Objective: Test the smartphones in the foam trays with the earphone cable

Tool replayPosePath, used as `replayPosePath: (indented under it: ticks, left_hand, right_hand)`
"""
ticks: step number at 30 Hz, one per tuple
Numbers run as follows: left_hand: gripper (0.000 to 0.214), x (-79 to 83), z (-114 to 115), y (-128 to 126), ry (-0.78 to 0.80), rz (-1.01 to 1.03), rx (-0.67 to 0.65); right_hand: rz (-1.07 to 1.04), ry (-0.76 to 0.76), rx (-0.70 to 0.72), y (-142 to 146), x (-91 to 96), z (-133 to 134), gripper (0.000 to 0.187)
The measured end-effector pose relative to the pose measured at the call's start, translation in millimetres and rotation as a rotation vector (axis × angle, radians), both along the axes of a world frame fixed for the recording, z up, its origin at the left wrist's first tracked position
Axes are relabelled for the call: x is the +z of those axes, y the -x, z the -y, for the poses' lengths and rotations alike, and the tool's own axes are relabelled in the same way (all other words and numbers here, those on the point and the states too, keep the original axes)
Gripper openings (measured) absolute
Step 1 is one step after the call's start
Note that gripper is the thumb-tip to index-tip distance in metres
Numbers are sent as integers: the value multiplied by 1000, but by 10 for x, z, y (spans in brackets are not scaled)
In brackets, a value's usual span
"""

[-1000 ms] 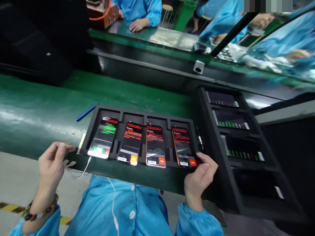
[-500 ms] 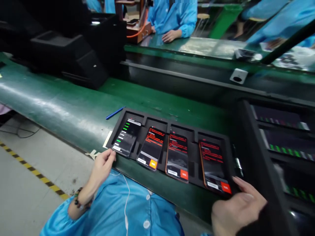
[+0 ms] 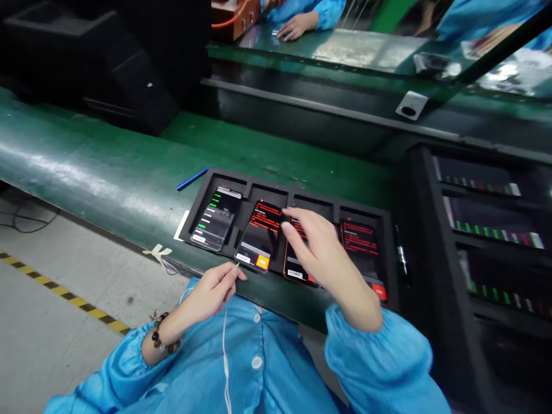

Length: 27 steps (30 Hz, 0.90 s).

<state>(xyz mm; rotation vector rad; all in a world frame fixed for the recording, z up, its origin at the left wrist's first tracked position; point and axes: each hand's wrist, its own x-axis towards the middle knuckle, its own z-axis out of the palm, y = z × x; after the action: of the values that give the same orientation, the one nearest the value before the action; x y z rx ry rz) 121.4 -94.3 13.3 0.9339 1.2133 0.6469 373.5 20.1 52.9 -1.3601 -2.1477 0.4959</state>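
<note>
A worker in a blue jacket, cut off at the bottom of the frame, has a white cable running down the front. At lower center, the left hand pinches a small pale tip by the lower edge of the second phone; whether the tip is plugged in cannot be made out. The right hand arches over the third phone, hiding much of its screen, thumb and forefinger narrowly apart; contact with the second phone cannot be told. The wrist partly covers the fourth phone; the first phone lies fully visible. All four sit in a black tray on a green surface, beside a blue pen. A larger tray runs off the right edge, its lowest compartment too dark to read. Beyond, a co-worker's hand rests at top center, the body cropped; another, upper right, is blurred.
</note>
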Motion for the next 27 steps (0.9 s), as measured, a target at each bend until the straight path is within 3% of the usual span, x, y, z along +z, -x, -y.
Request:
replayPosePath:
  ticks: [3,6,13,17,22,24,27]
  left_hand:
    - [67,-27,-28,-55,5,7,16]
    - [70,-28,-48,-91,-8,60,40]
    - [69,-46,-115,-165,83,274,186]
    - [73,-43,-152,-182,110,290,181]
    - [74,64,-171,-108,21,35,62]
    - [64,167,-164,-22,-112,-201,-33]
    - [45,320,-167,142,-431,-559,-121]
  right_hand:
    - [99,84,81,253,-47,-296,57]
    - [150,158,126,367,-79,-430,59]
    - [139,216,166,356,-12,-577,55]
    - [117,231,201,337,-86,-709,48]
    - [130,151,160,388,-169,-698,45]
    - [96,72,141,373,-125,-579,47]
    - [-3,-79,73,231,-28,-269,43]
